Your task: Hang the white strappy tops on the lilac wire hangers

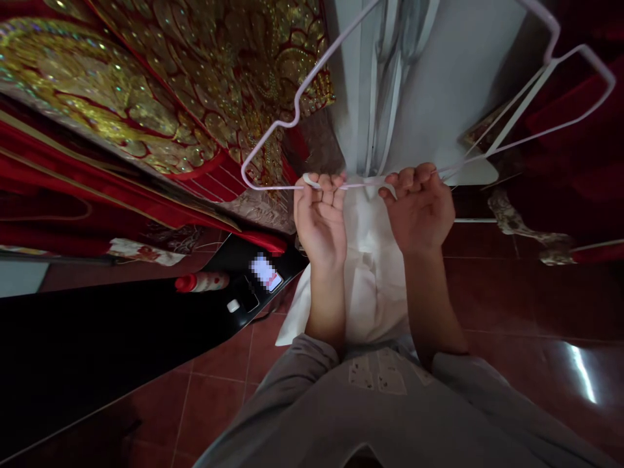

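Note:
A pale pink clothes hanger point(273, 187) stretches across the view in front of me, its bottom bar running level between my hands. My left hand point(322, 221) has its fingers curled over that bar, with a bit of white material point(311, 180) at the index finger. To its right, my right hand point(420, 211) curls its fingers at the same bar, palm toward me. Thin whitish material lies along the bar between both hands. Behind and below my wrists hangs a white cloth point(375, 279); how it joins the hanger is hard to make out.
Red garments with gold sequins point(160, 123) hang at the left, and dark red cloth point(575, 136) at the right. A black table point(121, 325) carries a red-capped bottle point(202, 282), a lit phone point(267, 273), a dark phone point(247, 296) and a small white case point(233, 305).

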Tool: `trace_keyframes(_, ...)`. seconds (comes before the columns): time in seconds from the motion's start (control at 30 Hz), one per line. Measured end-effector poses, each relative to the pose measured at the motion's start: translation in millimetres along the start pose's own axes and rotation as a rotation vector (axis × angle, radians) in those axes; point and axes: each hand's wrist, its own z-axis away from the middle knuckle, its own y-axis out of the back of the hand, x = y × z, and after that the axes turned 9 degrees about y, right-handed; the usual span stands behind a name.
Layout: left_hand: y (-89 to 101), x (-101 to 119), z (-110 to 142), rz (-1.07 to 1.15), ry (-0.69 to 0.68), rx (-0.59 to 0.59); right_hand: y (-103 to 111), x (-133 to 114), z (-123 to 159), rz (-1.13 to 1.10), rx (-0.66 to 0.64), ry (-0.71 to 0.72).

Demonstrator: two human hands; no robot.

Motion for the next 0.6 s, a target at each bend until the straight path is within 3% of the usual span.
trace_keyframes(0.07, -0.8, 1, 3, 0.03, -0.008, -0.028, 5, -8, 0, 0.063, 0.003, -0.011)
trace_keyframes(0.13, -1.8, 2, 4, 0.042, -0.018, -0.053, 12, -19, -1, 0.166, 0.09, 0.052)
trace_keyframes(0.23, -4.2, 3, 5, 0.056, -0.018, -0.062, 26, -36, -6, 0.264, 0.338, 0.341)
trace_keyframes(0.3, -6.0, 4, 4, 0.075, -0.009, -0.057, 33, -43, -12, 0.297, 0.432, 0.472)
trace_keyframes(0.47, -8.3, 2, 2, 0.117, -0.012, -0.054, 33, -35, -24, 0.436, 0.333, 0.379)
trace_keyframes(0.6, -7.0, 2, 1, 0.158, -0.024, -0.094, 29, -24, -26, 0.457, 0.284, 0.431)
